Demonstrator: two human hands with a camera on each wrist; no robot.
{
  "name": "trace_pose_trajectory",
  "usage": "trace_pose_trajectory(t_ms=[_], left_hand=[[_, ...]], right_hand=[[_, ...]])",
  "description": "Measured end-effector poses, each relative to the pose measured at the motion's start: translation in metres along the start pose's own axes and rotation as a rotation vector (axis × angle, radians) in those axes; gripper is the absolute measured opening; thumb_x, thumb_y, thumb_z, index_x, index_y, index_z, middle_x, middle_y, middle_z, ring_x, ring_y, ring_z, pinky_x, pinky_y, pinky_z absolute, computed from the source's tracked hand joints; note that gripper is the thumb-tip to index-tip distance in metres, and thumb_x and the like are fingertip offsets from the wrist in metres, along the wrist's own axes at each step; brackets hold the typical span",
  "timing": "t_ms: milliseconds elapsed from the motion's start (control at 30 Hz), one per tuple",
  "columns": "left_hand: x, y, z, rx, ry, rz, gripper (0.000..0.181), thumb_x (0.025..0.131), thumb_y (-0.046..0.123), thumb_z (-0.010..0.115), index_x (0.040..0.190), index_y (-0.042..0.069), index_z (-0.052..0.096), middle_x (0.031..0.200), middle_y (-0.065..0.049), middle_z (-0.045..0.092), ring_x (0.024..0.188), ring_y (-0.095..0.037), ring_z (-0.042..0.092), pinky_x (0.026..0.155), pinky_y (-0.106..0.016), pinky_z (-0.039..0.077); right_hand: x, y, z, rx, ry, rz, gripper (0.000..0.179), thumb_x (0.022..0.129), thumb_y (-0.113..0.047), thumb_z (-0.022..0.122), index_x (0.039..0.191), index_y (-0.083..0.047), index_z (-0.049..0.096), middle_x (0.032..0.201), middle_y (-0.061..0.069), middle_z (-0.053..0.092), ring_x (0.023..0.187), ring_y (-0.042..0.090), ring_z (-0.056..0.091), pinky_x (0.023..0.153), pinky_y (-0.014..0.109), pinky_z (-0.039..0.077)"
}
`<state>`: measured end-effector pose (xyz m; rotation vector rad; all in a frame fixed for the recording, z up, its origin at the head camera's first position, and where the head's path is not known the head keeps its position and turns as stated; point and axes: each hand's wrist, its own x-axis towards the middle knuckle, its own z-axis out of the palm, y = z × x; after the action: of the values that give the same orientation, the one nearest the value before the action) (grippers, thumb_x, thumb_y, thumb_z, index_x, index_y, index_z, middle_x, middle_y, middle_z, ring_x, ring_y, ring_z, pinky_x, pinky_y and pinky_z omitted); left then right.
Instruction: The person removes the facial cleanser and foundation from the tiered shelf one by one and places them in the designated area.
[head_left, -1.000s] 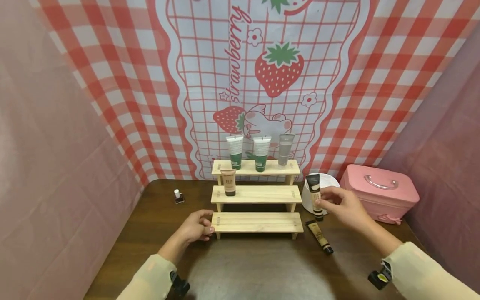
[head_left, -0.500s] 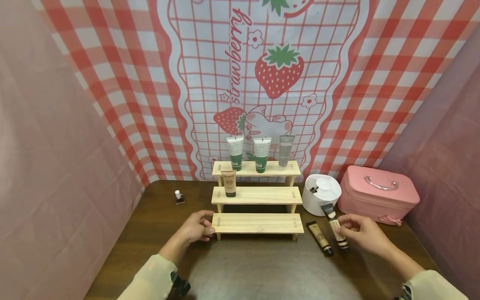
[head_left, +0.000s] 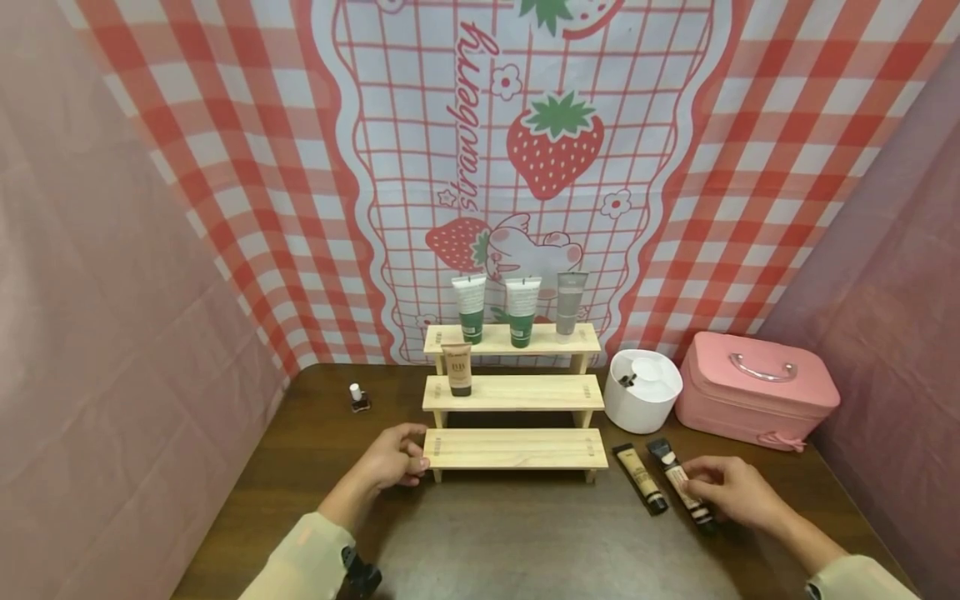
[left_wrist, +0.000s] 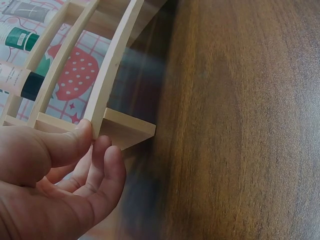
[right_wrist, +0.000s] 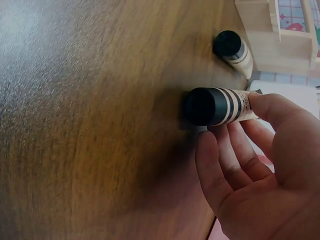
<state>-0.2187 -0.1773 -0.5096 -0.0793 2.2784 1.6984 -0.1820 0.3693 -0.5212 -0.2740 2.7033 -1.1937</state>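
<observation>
My left hand (head_left: 392, 457) pinches the left end of the lowest step of a three-tier wooden display stand (head_left: 517, 448); the left wrist view has the thumb on top of the board. My right hand (head_left: 738, 492) grips a beige cosmetic tube with black ends (head_left: 678, 483) between thumb and fingers, low over the table at the right. A similar gold tube with a black cap (head_left: 639, 478) lies just left of it. Two white-and-green tubes (head_left: 470, 310) and a grey tube (head_left: 570, 307) stand on the top step. A tan BB cream tube (head_left: 458, 369) stands on the middle step.
Behind the tubes at the right are a round white container (head_left: 642, 408) and a pink case with a metal handle (head_left: 757, 392). A small nail polish bottle with a white cap (head_left: 359, 398) stands at the left. A strawberry-print cloth (head_left: 555, 142) hangs behind the stand.
My right hand has carried the beige tube from in front of the white container down and to the right, beside the gold tube. The left hand keeps its hold on the stand.
</observation>
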Motion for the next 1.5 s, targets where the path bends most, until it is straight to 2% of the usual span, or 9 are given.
trace_pose_trajectory(t_ms=[233, 500, 700, 900, 1100, 1167, 1267, 1367, 1500], left_hand=[[0.000, -0.001, 0.001, 0.005, 0.007, -0.005, 0.057, 0.088, -0.014, 0.068, 0.142, -0.005, 0.050, 0.091, -0.015, 0.062, 0.071, -0.022, 0.063, 0.059, -0.036, 0.060], [-0.001, 0.000, 0.001, 0.007, 0.008, 0.004, 0.058, 0.087, -0.013, 0.069, 0.142, -0.006, 0.050, 0.090, -0.015, 0.062, 0.070, -0.022, 0.063, 0.058, -0.037, 0.060], [-0.001, 0.000, 0.000, -0.002, 0.000, 0.001, 0.059, 0.088, -0.014, 0.068, 0.143, -0.006, 0.049, 0.090, -0.014, 0.061, 0.070, -0.021, 0.063, 0.058, -0.035, 0.060], [-0.002, 0.000, 0.001, -0.003, 0.001, -0.002, 0.058, 0.088, -0.014, 0.068, 0.143, -0.006, 0.049, 0.089, -0.014, 0.061, 0.069, -0.020, 0.063, 0.058, -0.035, 0.060], [-0.001, 0.000, 0.001, -0.005, -0.002, -0.008, 0.058, 0.088, -0.014, 0.068, 0.143, -0.006, 0.049, 0.090, -0.014, 0.061, 0.070, -0.021, 0.063, 0.058, -0.035, 0.060], [-0.001, -0.001, 0.002, -0.007, -0.005, -0.008, 0.058, 0.088, -0.014, 0.068, 0.143, -0.006, 0.049, 0.089, -0.014, 0.061, 0.070, -0.021, 0.063, 0.058, -0.035, 0.060], [-0.001, 0.000, 0.002, -0.006, -0.008, -0.005, 0.059, 0.088, -0.014, 0.068, 0.143, -0.006, 0.049, 0.089, -0.014, 0.061, 0.070, -0.021, 0.063, 0.059, -0.035, 0.060], [-0.001, 0.001, 0.002, -0.004, -0.006, -0.006, 0.059, 0.088, -0.014, 0.068, 0.143, -0.006, 0.049, 0.089, -0.014, 0.061, 0.069, -0.021, 0.063, 0.058, -0.035, 0.059], [-0.001, 0.002, 0.001, -0.003, 0.002, -0.008, 0.059, 0.087, -0.015, 0.068, 0.142, -0.006, 0.049, 0.089, -0.014, 0.060, 0.069, -0.021, 0.063, 0.058, -0.034, 0.058]], right_hand=[[0.000, 0.005, 0.002, -0.018, 0.027, 0.008, 0.034, 0.093, -0.024, 0.076, 0.117, 0.000, 0.072, 0.094, 0.011, 0.076, 0.062, 0.008, 0.063, 0.046, 0.032, 0.056], [0.003, 0.004, -0.001, -0.036, 0.019, 0.020, 0.037, 0.093, -0.026, 0.077, 0.118, 0.000, 0.073, 0.096, 0.013, 0.075, 0.055, 0.013, 0.061, 0.044, 0.032, 0.055], [0.007, 0.004, -0.002, -0.060, 0.028, 0.038, 0.036, 0.092, -0.027, 0.077, 0.118, -0.001, 0.074, 0.103, 0.016, 0.075, 0.058, 0.014, 0.062, 0.045, 0.032, 0.055], [0.006, 0.000, -0.003, -0.040, 0.016, 0.062, 0.037, 0.093, -0.026, 0.076, 0.119, 0.000, 0.073, 0.106, 0.017, 0.075, 0.066, 0.014, 0.064, 0.047, 0.033, 0.057], [0.006, -0.006, -0.008, -0.035, 0.036, 0.061, 0.038, 0.092, -0.025, 0.077, 0.118, 0.001, 0.072, 0.101, 0.014, 0.076, 0.069, 0.015, 0.066, 0.049, 0.034, 0.057], [0.008, -0.012, -0.011, -0.034, 0.063, 0.022, 0.037, 0.092, -0.023, 0.077, 0.119, 0.003, 0.070, 0.099, 0.013, 0.076, 0.070, 0.012, 0.066, 0.050, 0.034, 0.057], [0.013, -0.028, -0.017, -0.054, 0.125, -0.081, 0.034, 0.091, -0.017, 0.078, 0.117, 0.004, 0.070, 0.095, 0.011, 0.076, 0.073, 0.006, 0.066, 0.056, 0.030, 0.058], [0.021, -0.056, -0.023, -0.065, 0.174, -0.168, 0.031, 0.090, -0.014, 0.079, 0.115, 0.003, 0.071, 0.094, 0.008, 0.075, 0.078, 0.001, 0.066, 0.063, 0.025, 0.057], [0.038, -0.101, -0.023, -0.066, 0.178, -0.252, 0.029, 0.090, -0.015, 0.079, 0.114, 0.000, 0.072, 0.092, 0.005, 0.075, 0.080, 0.003, 0.066, 0.067, 0.024, 0.056]])
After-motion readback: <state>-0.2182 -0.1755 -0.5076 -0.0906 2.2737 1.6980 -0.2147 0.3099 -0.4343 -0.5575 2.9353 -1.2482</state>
